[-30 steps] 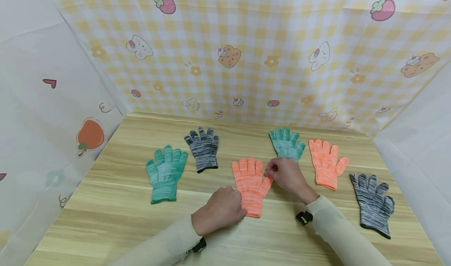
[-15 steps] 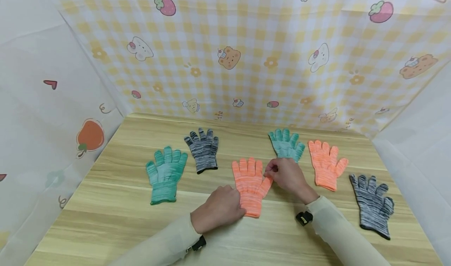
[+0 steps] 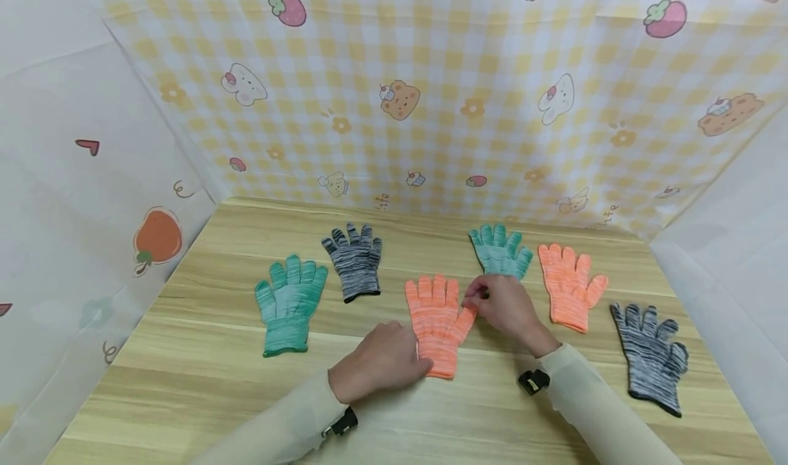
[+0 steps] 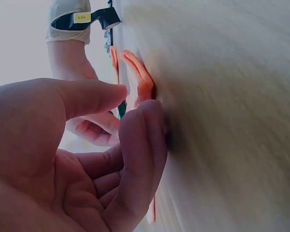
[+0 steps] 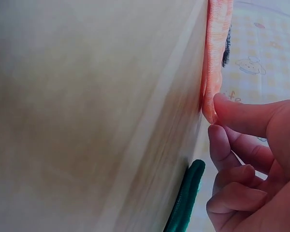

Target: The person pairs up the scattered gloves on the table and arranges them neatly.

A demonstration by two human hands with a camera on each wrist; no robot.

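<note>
- Nearly flat on the wooden table (image 3: 154,390), a green glove (image 3: 289,311) lies farthest left; 1 black-and-grey glove (image 3: 358,263) lies just beside it, farther back.
- Left hand (image 3: 378,362): thumb over the left corner of the orange glove's cuff, fingers bent beside it; whether they pinch the knit cannot be told.
- Orange glove (image 3: 434,321): lies between the 2 hands, its 4 fingers pointing toward the backdrop (image 3: 443,130), its thumb angled right. The knit suggests a light, soft, limp piece, not slippery and hardly fragile. The hemmed cuff is probably the firmest hold; a tug on 1 fingertip alone would likely stretch or skew it.
- Right hand (image 3: 505,308): pinches the tip of the glove's thumb between thumb and index finger; the other fingers are curled.
- Beyond the right hand: a second green glove (image 3: 497,254), its cuff hidden by that hand; then a second orange glove (image 3: 572,287); then a second black-and-grey glove (image 3: 651,355), near the table's right edge.
- Room: ample wood at left and toward the person, a narrower strip before the backdrop; to the right, the second green glove leaves little sideways space.
</note>
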